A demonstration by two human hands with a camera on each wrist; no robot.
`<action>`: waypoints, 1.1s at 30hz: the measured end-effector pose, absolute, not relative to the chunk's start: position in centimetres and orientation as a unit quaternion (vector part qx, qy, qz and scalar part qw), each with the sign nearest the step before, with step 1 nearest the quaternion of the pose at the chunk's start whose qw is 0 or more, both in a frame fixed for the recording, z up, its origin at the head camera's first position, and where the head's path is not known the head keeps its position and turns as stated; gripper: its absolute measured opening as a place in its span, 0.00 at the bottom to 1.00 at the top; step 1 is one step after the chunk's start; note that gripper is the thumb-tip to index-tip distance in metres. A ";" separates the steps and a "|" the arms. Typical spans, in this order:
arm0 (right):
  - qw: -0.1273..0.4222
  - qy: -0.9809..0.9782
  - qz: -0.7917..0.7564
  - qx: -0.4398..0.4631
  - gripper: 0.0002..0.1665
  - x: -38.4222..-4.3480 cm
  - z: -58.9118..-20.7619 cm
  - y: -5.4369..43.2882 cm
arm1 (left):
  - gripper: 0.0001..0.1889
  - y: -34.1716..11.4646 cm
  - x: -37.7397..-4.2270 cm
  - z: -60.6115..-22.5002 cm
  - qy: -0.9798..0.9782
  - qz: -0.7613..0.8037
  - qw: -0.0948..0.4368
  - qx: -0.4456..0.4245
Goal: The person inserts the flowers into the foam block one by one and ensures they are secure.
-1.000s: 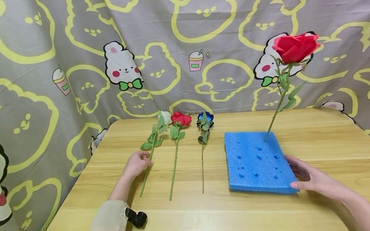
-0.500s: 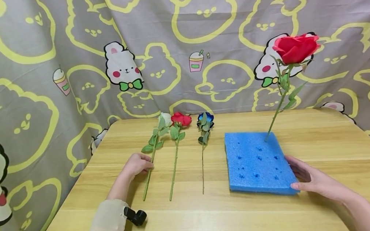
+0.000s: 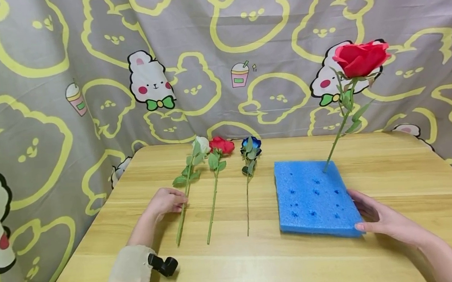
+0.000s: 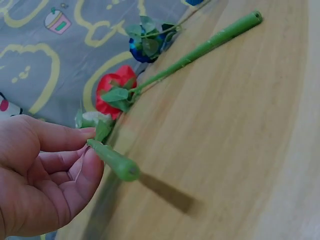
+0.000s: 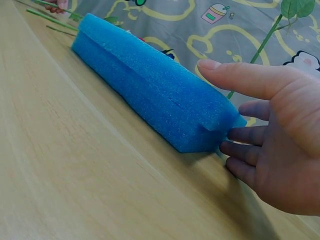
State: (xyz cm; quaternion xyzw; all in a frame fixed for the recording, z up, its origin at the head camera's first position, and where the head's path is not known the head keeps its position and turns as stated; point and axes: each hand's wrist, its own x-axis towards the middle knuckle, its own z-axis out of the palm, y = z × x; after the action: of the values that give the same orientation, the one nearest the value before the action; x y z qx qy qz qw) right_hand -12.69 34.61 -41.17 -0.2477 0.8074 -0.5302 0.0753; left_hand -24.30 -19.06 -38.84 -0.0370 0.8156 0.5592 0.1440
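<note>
A strip of wood ran between the left edge of the tabletop (image 3: 237, 270) and my left hand (image 3: 168, 200), whose thumb and fingertips pinched the lower stem of the white rose (image 3: 188, 174). Its bloom lay near the far edge, just beside that of the lying red rose (image 3: 213, 163). Then came the blue rose (image 3: 250, 154), both stems pointing toward the near edge with room between them. More wood separated the blue rose from the foam block (image 3: 316, 202) on the right half. A tall red rose (image 3: 347, 100) leaned from its far right corner. My right hand (image 3: 383, 219) met its near right corner, thumb and fingers apart. The white rose had green leaves and a green stem with a round end, shadowed on the wood. The block was blue, thick and pitted with holes.
</note>
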 end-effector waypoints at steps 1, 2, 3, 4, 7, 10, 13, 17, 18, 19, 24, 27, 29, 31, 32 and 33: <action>0.076 0.807 -0.530 -0.248 0.43 -12.7 -41.2 34.6 | 0.11 -19.1 -24.3 -38.8 0.815 0.561 0.142 -0.034; 0.077 0.807 -0.531 -0.248 0.43 -12.7 -41.2 34.6 | 0.11 -19.1 -24.2 -38.6 0.815 0.562 0.140 -0.033; 0.079 0.807 -0.531 -0.247 0.43 -12.6 -41.1 34.6 | 0.11 -19.1 -24.2 -38.5 0.815 0.563 0.137 -0.030; 0.079 0.808 -0.532 -0.242 0.43 -12.6 -41.1 34.6 | 0.12 -19.0 -24.2 -38.3 0.813 0.565 0.135 -0.030; 0.080 0.811 -0.529 -0.238 0.43 -12.6 -41.1 34.6 | 0.13 -19.0 -24.2 -37.9 0.811 0.570 0.133 -0.021; 0.079 0.811 -0.529 -0.237 0.43 -12.6 -41.2 34.6 | 0.14 -18.8 -24.0 -37.6 0.803 0.582 0.128 -0.021; 0.077 0.808 -0.531 -0.245 0.43 -12.7 -41.2 34.6 | 0.14 -18.6 -24.0 -37.2 0.794 0.595 0.123 -0.013; 0.077 0.804 -0.535 -0.248 0.43 -12.7 -41.2 34.6 | 0.13 -18.2 -23.9 -36.6 0.788 0.605 0.117 -0.004; 0.077 0.804 -0.535 -0.248 0.43 -12.7 -41.2 34.6 | 0.13 -18.0 -23.9 -36.5 0.787 0.605 0.116 0.000; 0.077 0.804 -0.535 -0.247 0.43 -12.7 -41.2 34.6 | 0.12 -17.9 -23.9 -36.4 0.786 0.608 0.116 0.002; 0.077 0.802 -0.538 -0.248 0.43 -12.7 -41.2 34.6 | 0.14 -17.0 -23.8 -35.7 0.784 0.609 0.116 0.027; 0.076 0.801 -0.539 -0.248 0.43 -12.7 -41.2 34.6 | 0.14 -16.3 -23.7 -35.4 0.785 0.608 0.115 0.034; 0.075 0.803 -0.538 -0.246 0.43 -12.7 -41.2 34.6 | 0.14 -15.9 -23.7 -35.2 0.785 0.608 0.114 0.038; 0.075 0.804 -0.537 -0.243 0.43 -12.7 -41.2 34.5 | 0.13 -15.4 -23.7 -35.1 0.782 0.612 0.110 0.041; 0.075 0.805 -0.536 -0.242 0.43 -12.7 -41.2 34.5 | 0.13 -15.2 -23.7 -35.0 0.781 0.613 0.108 0.047; 0.075 0.805 -0.536 -0.241 0.43 -12.7 -41.2 34.5 | 0.12 -15.0 -23.7 -34.9 0.779 0.617 0.104 0.051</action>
State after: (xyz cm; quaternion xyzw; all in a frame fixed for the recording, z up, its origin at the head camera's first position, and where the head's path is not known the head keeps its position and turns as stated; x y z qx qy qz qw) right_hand -12.68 34.53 -41.18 -0.2414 0.8055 -0.5360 0.0751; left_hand -23.72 -14.95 -34.90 0.0510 0.7785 0.6168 0.1043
